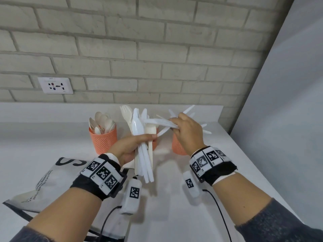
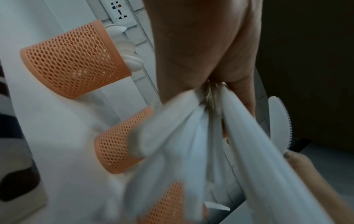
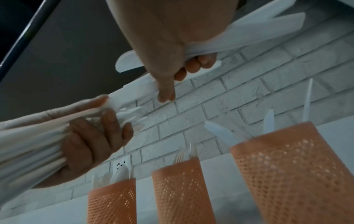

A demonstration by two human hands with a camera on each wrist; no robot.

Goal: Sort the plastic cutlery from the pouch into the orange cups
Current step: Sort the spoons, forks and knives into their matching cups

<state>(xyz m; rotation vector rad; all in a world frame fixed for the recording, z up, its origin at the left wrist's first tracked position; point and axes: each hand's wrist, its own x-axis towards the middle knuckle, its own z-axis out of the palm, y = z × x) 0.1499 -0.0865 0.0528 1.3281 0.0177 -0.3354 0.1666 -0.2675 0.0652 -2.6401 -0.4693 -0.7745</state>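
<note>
My left hand (image 1: pixel 134 147) grips an upright bundle of white plastic cutlery (image 1: pixel 141 130), forks and knives mixed, above the counter. My right hand (image 1: pixel 185 130) holds several white knives (image 1: pixel 160 122) fanned out sideways, over the right orange mesh cup (image 1: pixel 178 147). In the right wrist view, three orange cups stand in a row: the left cup (image 3: pixel 113 201) holds spoons, the middle cup (image 3: pixel 182 189) holds forks, the right cup (image 3: pixel 296 169) holds knives. In the head view the left cup (image 1: pixel 103 138) shows its spoons; the middle cup is mostly hidden behind the bundle.
The printed white pouch (image 1: pixel 50 182) lies flat on the white counter (image 1: pixel 174 215) at the front left. A brick wall with a power socket (image 1: pixel 55 85) runs behind the cups. The counter's right edge (image 1: pixel 258 165) borders a grey wall.
</note>
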